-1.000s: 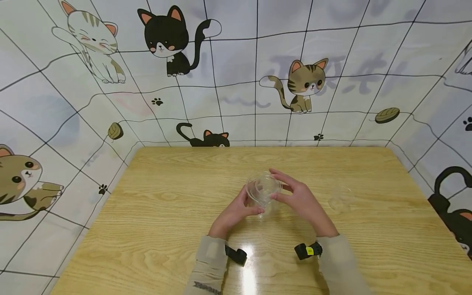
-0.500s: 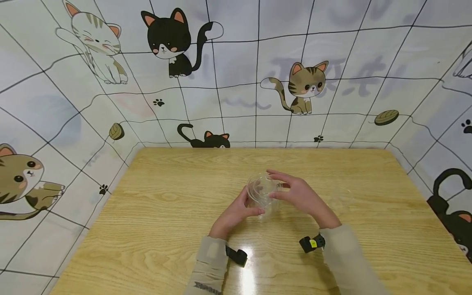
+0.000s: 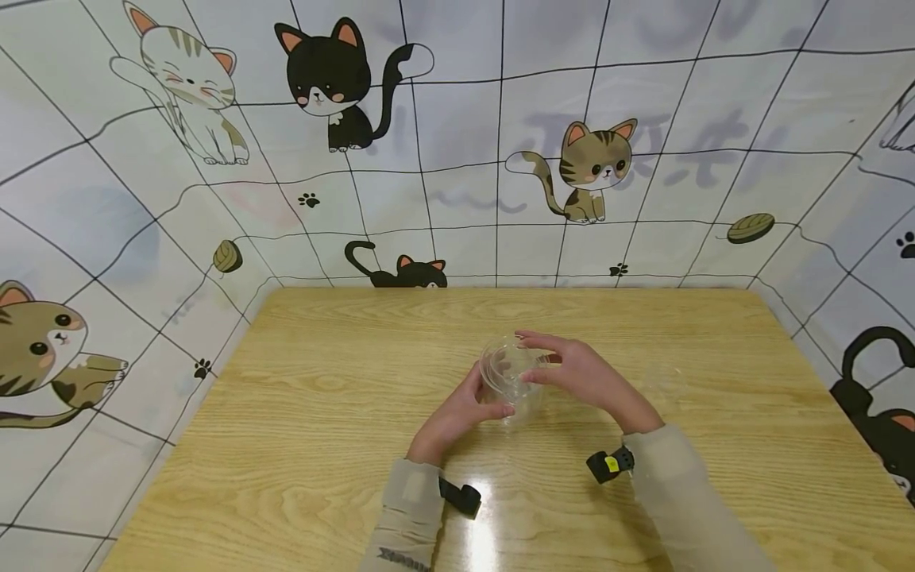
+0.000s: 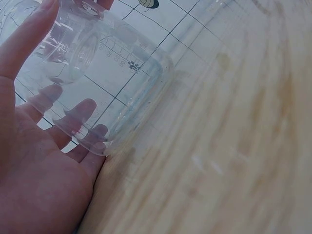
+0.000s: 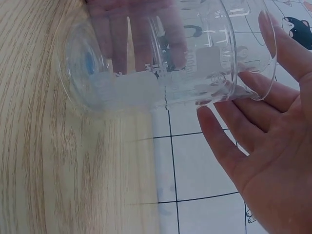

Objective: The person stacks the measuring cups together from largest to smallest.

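Note:
A large clear glass beaker point(image 5: 131, 87) with printed graduations stands upright on the table. Nested in it is a smaller clear beaker point(image 4: 78, 56), whose rim rises above the larger one's in the right wrist view. My left hand point(image 3: 457, 409) grips the large beaker from the left, thumb in front and fingers behind. At the top, my right hand point(image 3: 579, 373) holds the smaller beaker by its rim, thumb nearer me and fingers on the far side. Glass overlapping glass makes the inner beaker's base hard to make out.
Another clear glass vessel point(image 3: 663, 380), very faint, stands on the wooden table point(image 3: 322, 381) right of my right hand. Behind the table's far edge hangs a tile-patterned backdrop point(image 3: 457, 191) with cartoon cats, continuing along both sides.
My right forearm has swung slightly outward to the right and its wrist has risen a little, with the fingers staying at the rim. The left hand and large beaker stay in place.

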Motion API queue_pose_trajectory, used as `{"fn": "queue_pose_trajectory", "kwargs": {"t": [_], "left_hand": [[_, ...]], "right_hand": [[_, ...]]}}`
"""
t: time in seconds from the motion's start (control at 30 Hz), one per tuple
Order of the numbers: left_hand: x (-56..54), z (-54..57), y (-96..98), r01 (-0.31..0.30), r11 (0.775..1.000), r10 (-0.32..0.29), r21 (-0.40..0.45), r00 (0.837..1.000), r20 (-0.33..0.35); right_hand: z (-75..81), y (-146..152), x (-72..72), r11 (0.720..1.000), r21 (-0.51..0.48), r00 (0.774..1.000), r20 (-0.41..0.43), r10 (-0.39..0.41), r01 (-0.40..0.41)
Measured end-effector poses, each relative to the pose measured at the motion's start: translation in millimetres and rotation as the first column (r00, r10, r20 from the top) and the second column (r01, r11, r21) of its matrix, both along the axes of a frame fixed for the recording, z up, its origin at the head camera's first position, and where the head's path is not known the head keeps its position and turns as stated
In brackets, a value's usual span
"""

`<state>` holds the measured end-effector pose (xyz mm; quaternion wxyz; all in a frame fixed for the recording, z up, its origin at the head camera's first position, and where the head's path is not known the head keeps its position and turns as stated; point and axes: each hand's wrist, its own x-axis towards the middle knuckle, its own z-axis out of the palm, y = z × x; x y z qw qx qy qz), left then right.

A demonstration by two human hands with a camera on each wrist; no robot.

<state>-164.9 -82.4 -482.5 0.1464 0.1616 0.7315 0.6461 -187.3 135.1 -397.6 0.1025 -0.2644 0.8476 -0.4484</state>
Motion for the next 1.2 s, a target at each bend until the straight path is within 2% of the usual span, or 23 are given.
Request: {"fn": "queue_pose_trajectory", "kwargs": {"t": [0.27, 0.83, 1.07, 1.2], "left_hand": [[1.2, 4.1, -0.8, 0.005, 1.0, -0.005, 0.002, 0.999, 0.044], [-0.2, 0.2, 1.0, -0.01, 1.0, 0.01, -0.018, 1.0, -0.017], [-1.1, 0.0, 1.0, -0.006, 0.999, 0.006, -0.033, 1.0, -0.013], [1.1, 6.4, 0.7, -0.001, 1.0, 0.002, -0.026, 1.0, 0.002]], "right_hand": [[0.6, 0.2, -2.1, 0.999, -0.005, 0.999, 0.024, 0.032, -0.031], [2.3, -3.4, -4.1, 0.998, 0.053, 0.999, 0.053, 0.01, -0.013], [4.6, -5.3, -5.8, 0.991, 0.131, 1.0, -0.001, 0.008, -0.007], [8.9, -6.6, -5.7, 0.984, 0.177, 0.999, -0.035, 0.023, -0.016]]}}
